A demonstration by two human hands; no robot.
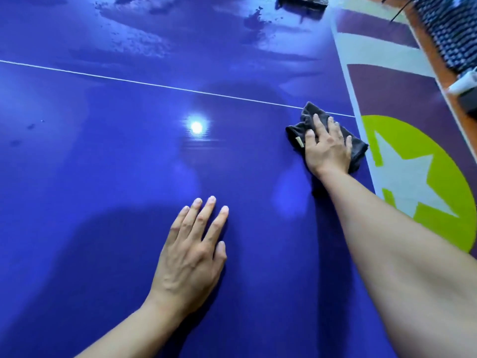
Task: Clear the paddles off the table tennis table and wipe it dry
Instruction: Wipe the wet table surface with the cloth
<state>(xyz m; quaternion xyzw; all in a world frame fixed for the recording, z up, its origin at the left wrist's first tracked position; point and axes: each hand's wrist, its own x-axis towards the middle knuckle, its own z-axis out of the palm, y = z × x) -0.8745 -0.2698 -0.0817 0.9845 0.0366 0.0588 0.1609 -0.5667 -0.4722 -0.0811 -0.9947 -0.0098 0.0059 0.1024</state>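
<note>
The blue table tennis table (pixel 103 177) fills most of the view, with a thin white centre line running across it. My right hand (pixel 327 148) lies flat with straight fingers on a dark grey cloth (pixel 358 148), pressing it onto the table near the right edge, just below the white line. My left hand (pixel 192 251) rests flat on the bare table surface nearer to me, fingers straight. Patches of water (pixel 144 45) glisten on the far part of the table. No paddle is in view.
A dark folded object (pixel 302 2) lies at the table's far edge. Right of the table the floor shows a purple and white pattern with a lime green circle and white star (pixel 410 177). A bright lamp reflection (pixel 196 127) shines on the table.
</note>
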